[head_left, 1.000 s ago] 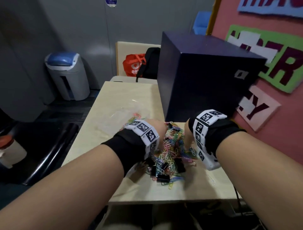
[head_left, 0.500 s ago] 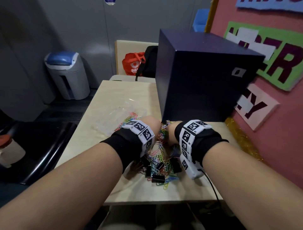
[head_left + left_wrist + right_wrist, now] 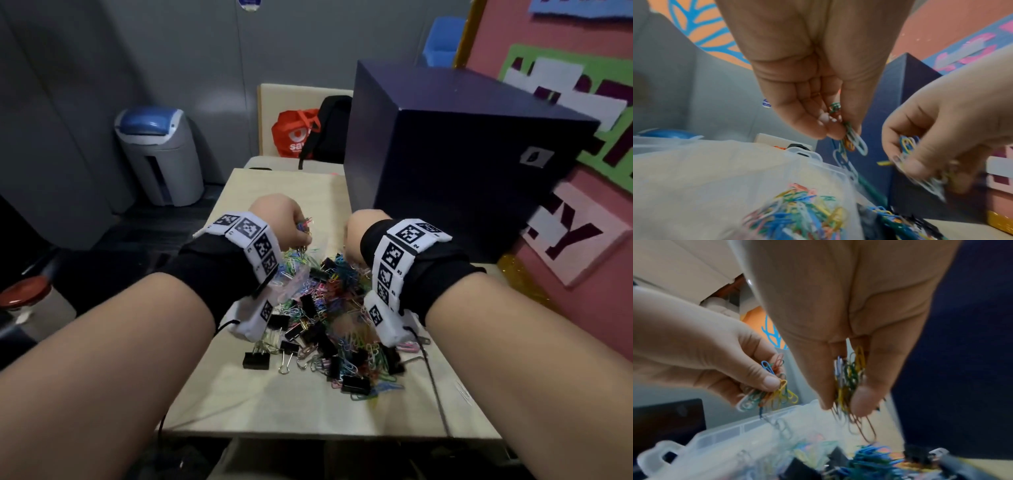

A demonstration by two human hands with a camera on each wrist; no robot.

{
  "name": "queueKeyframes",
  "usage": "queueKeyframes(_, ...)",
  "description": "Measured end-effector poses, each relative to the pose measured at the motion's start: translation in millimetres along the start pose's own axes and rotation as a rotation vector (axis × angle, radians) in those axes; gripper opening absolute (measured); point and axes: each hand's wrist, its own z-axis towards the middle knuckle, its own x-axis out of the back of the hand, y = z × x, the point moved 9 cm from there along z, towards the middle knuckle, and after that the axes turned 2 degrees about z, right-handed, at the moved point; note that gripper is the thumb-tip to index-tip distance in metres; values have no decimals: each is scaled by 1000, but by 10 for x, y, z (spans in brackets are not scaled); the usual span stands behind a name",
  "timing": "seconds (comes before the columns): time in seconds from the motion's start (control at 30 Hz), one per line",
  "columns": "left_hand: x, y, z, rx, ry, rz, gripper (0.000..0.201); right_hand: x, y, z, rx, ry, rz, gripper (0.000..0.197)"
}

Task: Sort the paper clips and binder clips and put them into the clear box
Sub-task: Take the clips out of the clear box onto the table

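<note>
Both hands are up off the heap now, where half a second ago they were down in it, so this looks like the carry to the box. The left hand [image 3: 807, 97] pinches a small bunch of coloured wire paper clips [image 3: 851, 142] between thumb and fingertips, a few dangling in a chain. The right hand [image 3: 849, 353] is clenched the same way around its own tangled bunch [image 3: 849, 382]. Just below them sits the clear plastic box [image 3: 813, 164], coloured clips already piled in one compartment. The mixed pile of paper clips and black metal binder clips [image 3: 329, 318] lies on the pale wooden bench [image 3: 274, 404], plenty left to sort, binder clips apparently untouched.
</note>
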Motion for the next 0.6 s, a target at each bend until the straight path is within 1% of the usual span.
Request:
queueKeyframes(0.1, 26, -204, -6, 58, 25, -38, 26, 87, -266, 66, 42, 36, 105, 24)
queueKeyframes(0.23, -47, -360, -29, 85, 0, -52, 23, 135, -498, 147, 75, 114, 321, 15)
queueKeyframes(0.3, -81, -434, -36, 96, -20, -57, 20, 88, -575, 207, 76, 120, 386, 16)
queueKeyframes(0.37, -131, -495, -29, 103, -58, -89, 19, 47, -636, 240, 83, 99, 396, 20)
queueKeyframes(0.47, -175, -523, -24, 85, -98, -137, 30, 81, -635, 274, 84, 95, 354, 24)
queueKeyframes(0.53, -156, -507, -14, 57, -84, -106, 36, 94, -559, 301, 52, 87, 292, 26)
queueKeyframes(0.6, -122, -429, -21, 15, -57, -15, 33, 33, -444, 296, 24, 27, 209, 28)
